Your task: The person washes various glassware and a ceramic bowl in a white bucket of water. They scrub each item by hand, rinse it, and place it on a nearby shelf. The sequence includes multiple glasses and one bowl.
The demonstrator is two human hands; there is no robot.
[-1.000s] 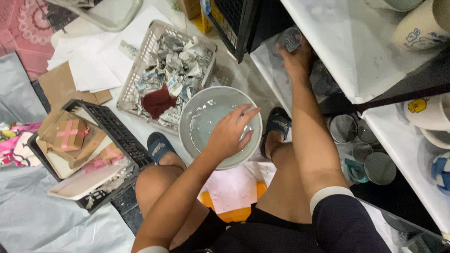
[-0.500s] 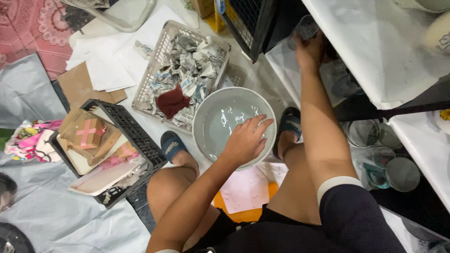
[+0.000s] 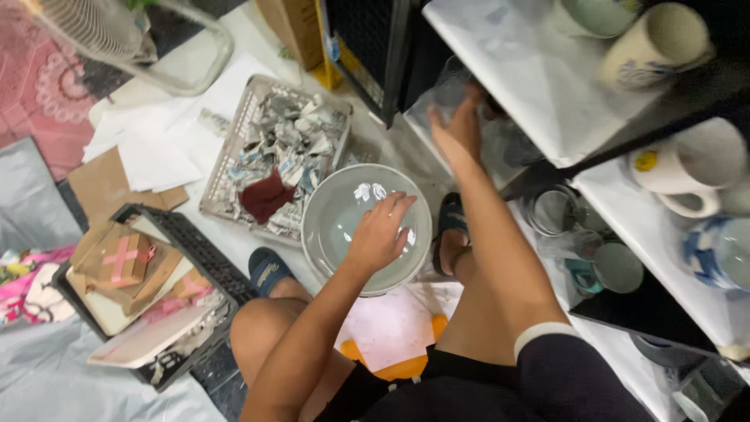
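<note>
Working: squatting on the floor over a grey bowl, between the feet, in front of a shelf unit.
Left hand: resting inside the bowl, fingers loosely curled and spread against the inner wall, gripping nothing that can be made out.
Right hand: reaching up into the lower shelf, closing around a clear glass; blurred, so impossible to tell how firm the grip is.
Bowl: sitting on the floor, touching the near corner of the wire basket; holding only a few pale flecks, otherwise looking bare.
Basket: filled with crumpled newspaper wads and a dark red cloth.
Progress, judging from the scene: appearing early to midway, with many mugs and glasses standing unwrapped on the shelves and much paper lying unused.
Edges: shelf front hanging just above the right forearm; black cabinet edge just beside the glass.
Open room: tight on the left, with a black crate of cardboard packages just beside the knee; paper sheets lying beyond the basket; freer space only straight above the bowl.
</note>
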